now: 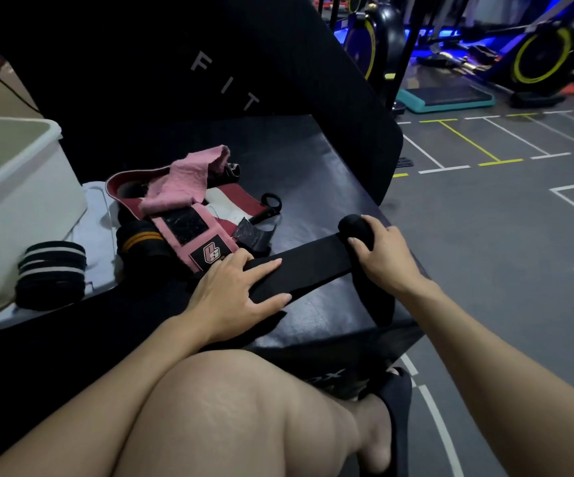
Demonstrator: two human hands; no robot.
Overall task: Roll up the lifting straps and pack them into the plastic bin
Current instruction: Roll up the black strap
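Note:
A black lifting strap lies stretched flat across the dark padded bench. Its far end is wound into a small black roll, and my right hand grips that roll with curled fingers. My left hand presses flat on the near part of the strap, fingers straight. A white plastic bin stands at the left edge of the bench. Beside it lies a rolled black strap with grey stripes.
A heap of unrolled wraps lies between bin and hands: a pink strap, a maroon and white one, a black one with orange stripes. A black padded backrest rises behind. Exercise bikes stand on the grey floor at right.

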